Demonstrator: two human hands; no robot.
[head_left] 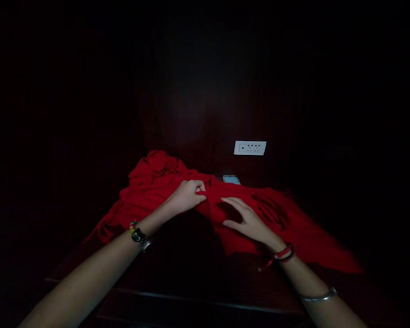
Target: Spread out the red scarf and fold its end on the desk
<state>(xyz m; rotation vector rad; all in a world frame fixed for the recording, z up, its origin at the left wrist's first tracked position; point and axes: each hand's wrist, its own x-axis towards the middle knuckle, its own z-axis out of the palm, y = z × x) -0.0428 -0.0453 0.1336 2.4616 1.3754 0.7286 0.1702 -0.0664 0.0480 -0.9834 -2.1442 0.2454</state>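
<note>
A red fringed cloth [150,187] lies crumpled across a dark wooden surface [191,269], spreading from the middle left to the right. My left hand [188,194] is closed, pinching a fold of the cloth near its middle. My right hand [246,218] rests flat on the cloth just to the right, fingers stretched out and slightly apart. A beaded band sits on my left wrist; red string and a metal bangle are on my right arm.
A white socket plate [250,148] is set in the dark wall behind the cloth. A small pale object [231,179] lies just behind the cloth. The surface's front edge [205,298] runs below my arms. Surroundings are very dark.
</note>
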